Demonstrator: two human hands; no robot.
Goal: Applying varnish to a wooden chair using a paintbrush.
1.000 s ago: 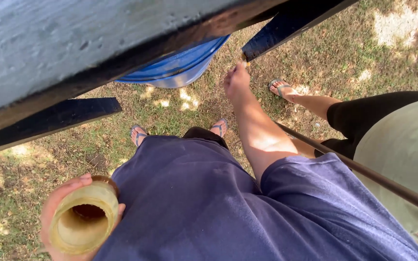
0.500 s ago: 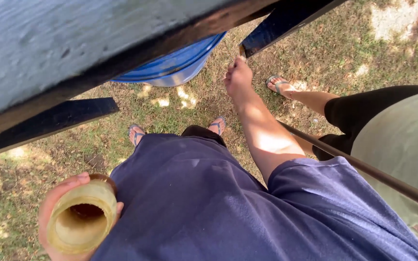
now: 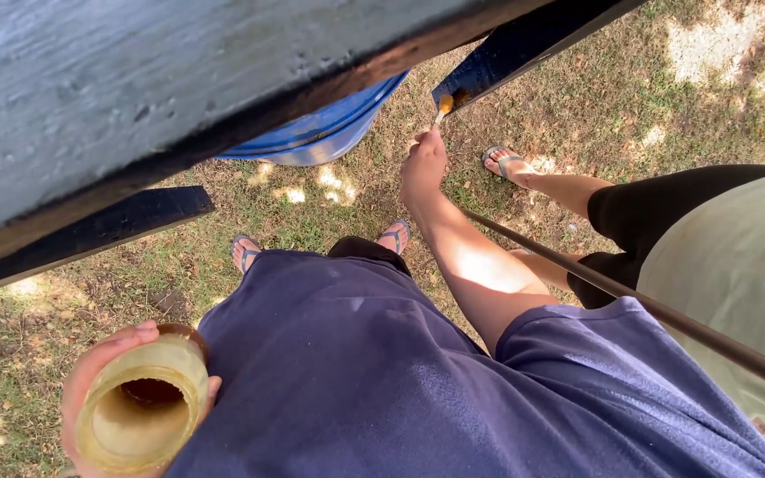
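1. A small paintbrush with a yellow-orange tip is pinched in the fingers of the right hand, which is stretched forward and up; the tip touches the lower edge of a dark blue painted beam
2. The left hand sits low at the person's left side, its fingers wrapped around a translucent yellowish jar; the jar is open at the top, held roughly upright, with a dark brownish pool at its bottom
3. Just behind the brush, under the beams, stands a rounded blue barrel on the grass
4. A broad weathered grey plank crosses the upper left of the view, with a second dark blue beam below it
5. The person wears a dark navy shirt and grey sandals on dry, patchy grass
6. To the right stands another person in black shorts and a pale green top, one sandalled foot near the brush hand; a thin dark rod runs diagonally in front of them
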